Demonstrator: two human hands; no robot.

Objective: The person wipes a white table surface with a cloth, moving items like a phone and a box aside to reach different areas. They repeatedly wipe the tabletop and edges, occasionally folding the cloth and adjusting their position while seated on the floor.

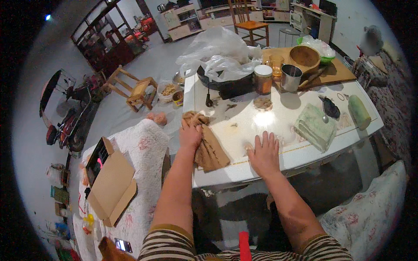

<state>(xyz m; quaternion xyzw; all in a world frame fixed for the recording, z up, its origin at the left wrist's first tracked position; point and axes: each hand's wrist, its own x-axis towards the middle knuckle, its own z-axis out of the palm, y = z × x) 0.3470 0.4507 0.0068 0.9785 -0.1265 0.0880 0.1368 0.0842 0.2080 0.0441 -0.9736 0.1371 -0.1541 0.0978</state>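
Note:
At the near left corner of the white table point(235, 137) lies a crumpled brown cloth point(212, 150). My left hand point(191, 135) grips its bunched upper part, while the lower part spreads to the table's front edge. My right hand point(266, 156) rests palm down near the front edge, fingers slightly apart, holding nothing. Right of it is a folded pale green cloth or sheet point(313, 125), with a small shiny round object point(325, 119) on its far corner. Beside that are a crumpled black plastic piece point(330, 107) and a green gourd-like piece point(358, 112).
A black pan point(236, 89) under a clear plastic bag point(222, 49) stands at the back. Near it are a lidded jar point(263, 80), a metal cup point(291, 78) and a wooden bowl point(304, 57). A cardboard box point(112, 182) lies open on the left seat. Someone sits at far right.

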